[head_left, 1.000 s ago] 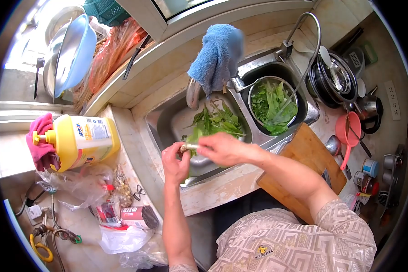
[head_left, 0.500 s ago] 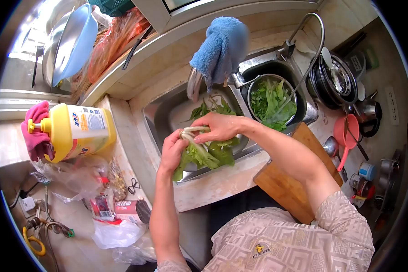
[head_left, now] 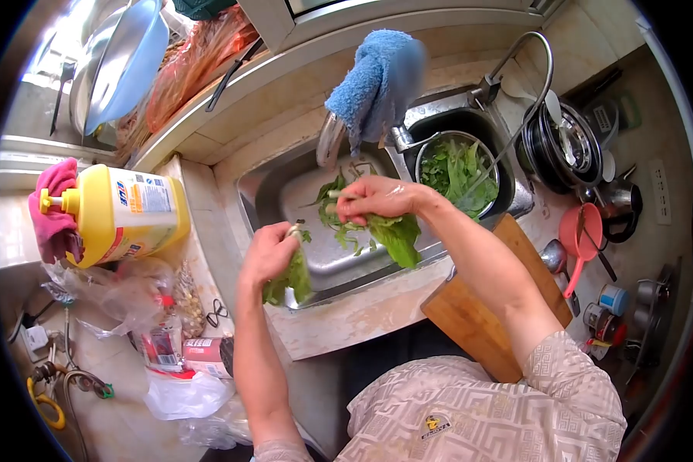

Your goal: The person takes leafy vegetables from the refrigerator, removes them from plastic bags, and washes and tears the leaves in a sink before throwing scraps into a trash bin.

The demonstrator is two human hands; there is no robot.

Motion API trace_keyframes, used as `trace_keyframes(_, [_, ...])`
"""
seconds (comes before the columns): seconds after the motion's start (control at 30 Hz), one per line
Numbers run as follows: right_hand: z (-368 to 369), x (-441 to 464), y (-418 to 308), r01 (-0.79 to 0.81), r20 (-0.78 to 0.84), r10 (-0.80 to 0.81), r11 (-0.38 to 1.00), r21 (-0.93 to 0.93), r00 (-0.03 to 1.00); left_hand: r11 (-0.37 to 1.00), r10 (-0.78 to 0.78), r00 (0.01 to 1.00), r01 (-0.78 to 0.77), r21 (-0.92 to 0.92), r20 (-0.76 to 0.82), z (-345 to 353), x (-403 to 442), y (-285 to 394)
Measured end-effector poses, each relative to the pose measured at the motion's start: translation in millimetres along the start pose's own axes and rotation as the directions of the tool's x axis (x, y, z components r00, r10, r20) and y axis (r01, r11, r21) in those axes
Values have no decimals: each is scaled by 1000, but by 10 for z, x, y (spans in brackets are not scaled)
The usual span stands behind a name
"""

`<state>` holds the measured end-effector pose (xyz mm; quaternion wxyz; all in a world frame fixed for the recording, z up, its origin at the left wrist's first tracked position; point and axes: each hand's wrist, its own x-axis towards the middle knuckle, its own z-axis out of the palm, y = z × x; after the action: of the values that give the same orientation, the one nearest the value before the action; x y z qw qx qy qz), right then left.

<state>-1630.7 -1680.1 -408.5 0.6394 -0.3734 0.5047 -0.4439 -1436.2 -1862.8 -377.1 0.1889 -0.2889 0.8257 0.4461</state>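
Note:
Over the near left edge of the metal sink [head_left: 277,181], my left hand [head_left: 269,252] is closed on a bunch of leafy greens [head_left: 291,279], its pale root end poking up past the thumb. My right hand [head_left: 379,198], above the basin, grips torn-off green leaves [head_left: 396,237] that hang down toward the near rim. Further greens [head_left: 333,199] lie in the basin just beyond my right hand. In the right-hand basin stands a round metal pot [head_left: 494,165] filled with green leaves [head_left: 453,171].
A blue towel [head_left: 369,81] drapes over the tap between the basins. The wooden cutting board [head_left: 489,308] overhangs the counter's front edge. To the left are a yellow pump jug [head_left: 131,215] and plastic bags [head_left: 189,394]; at right, a pink ladle [head_left: 579,235] and stacked pans [head_left: 535,142].
My hands have moved apart, splitting the greens they held together. The left went left with the root end; the right went slightly up and right with leaves.

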Motion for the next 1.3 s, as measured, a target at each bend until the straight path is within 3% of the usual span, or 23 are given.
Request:
trace_keyframes(0.03, [-26, 3, -42, -12, -112, 2, 996, -86, 994, 992, 8, 999, -12, -125, -31, 8, -15, -36])
trace_keyframes(0.07, [-21, 44, -7, -14, -109, 5, 996, -85, 994, 992, 5, 1000, -9, -128, -31, 44, 5, -76])
trace_keyframes(0.13, [-17, 206, 203, 101, -339, -233, 926, -363, 911, 888, 109, 990, -139, -439, -93, 117, 49, -96])
trace_keyframes(0.17, [53, 260, 395, -122, -485, -284, 752, -648, 827, 837, 101, 992, -125, -533, -74, 149, 32, -59])
trace_keyframes(0.2, [115, 256, 420, -273, -568, -241, 690, -670, 787, 836, 109, 992, -129, -534, -69, 184, 36, -71])
trace_keyframes(0.27, [125, 287, 545, -108, -534, -377, 734, -671, 757, 733, 94, 995, -91, -674, -32, 266, 106, -129])
trace_keyframes(0.33, [354, 189, 323, 137, -460, -358, 885, -445, 812, 707, 112, 993, -106, -699, -36, 388, 162, -154])
trace_keyframes(0.4, [581, 53, 141, 112, -322, -223, 937, -330, 920, 596, 108, 980, -197, -778, -165, 555, 246, -92])
trace_keyframes(0.47, [517, 45, 141, 56, -269, -145, 949, -312, 952, 598, 92, 983, -183, -780, -160, 569, 230, -22])
trace_keyframes(0.57, [327, -28, 207, -46, -155, 15, 979, -199, 988, 879, 108, 994, -111, -463, -35, 402, 151, 45])
trace_keyframes(0.73, [228, -157, 275, -115, -69, 109, 990, -82, 992, 964, 159, 987, -150, -217, 26, 285, 172, -35])
trace_keyframes(0.8, [149, -269, 296, -190, -46, 203, 961, 201, 978, 968, 202, 978, -208, -138, -53, 143, 243, -197])
trace_keyframes(0.83, [90, -355, 237, -241, -31, 257, 936, 257, 966, 977, 171, 985, -174, -123, -30, 43, 262, -251])
trace_keyframes(0.87, [71, -343, 272, -241, -37, 258, 938, 250, 965, 975, 179, 983, -181, -126, -33, 103, 309, -263])
trace_keyframes(0.93, [119, -278, 353, -85, -129, 127, 952, 293, 983, 848, 57, 987, -127, -515, -150, 310, 309, -50])
trace_keyframes(0.97, [127, -267, 333, -68, -173, 96, 985, 160, 980, 805, 68, 989, -132, -578, -130, 438, 280, 84])
trace_keyframes(1.0, [147, -236, 326, -64, -175, 92, 985, 158, 980, 753, 39, 994, -97, -650, -103, 599, 291, 129])
trace_keyframes(1.07, [225, -182, 358, -21, -255, 15, 1000, -19, 967, 490, 47, 995, -101, -866, -89, 847, 272, 260])
trace_keyframes(1.1, [301, -182, 344, 4, -345, -57, 988, -154, 937, 516, 110, 988, -153, -843, -112, 910, 266, 275])
trace_keyframes(1.13, [282, -193, 318, 4, -346, -57, 988, -152, 936, 537, 172, 976, -205, -818, -132, 966, 276, 274])
trace_keyframes(1.2, [260, -252, 244, -148, -247, 97, 968, -201, 964, 530, 138, 983, -176, -830, -120, 1063, 362, 193])
trace_keyframes(1.23, [263, -280, 222, -76, -283, -10, 953, -292, 959, 637, 110, 983, -184, -749, -147, 1036, 375, 166])
trace_keyframes(1.3, [173, -348, 220, -87, -259, 1, 943, -323, 966, 787, 111, 975, -204, -582, -193, 951, 390, 122])
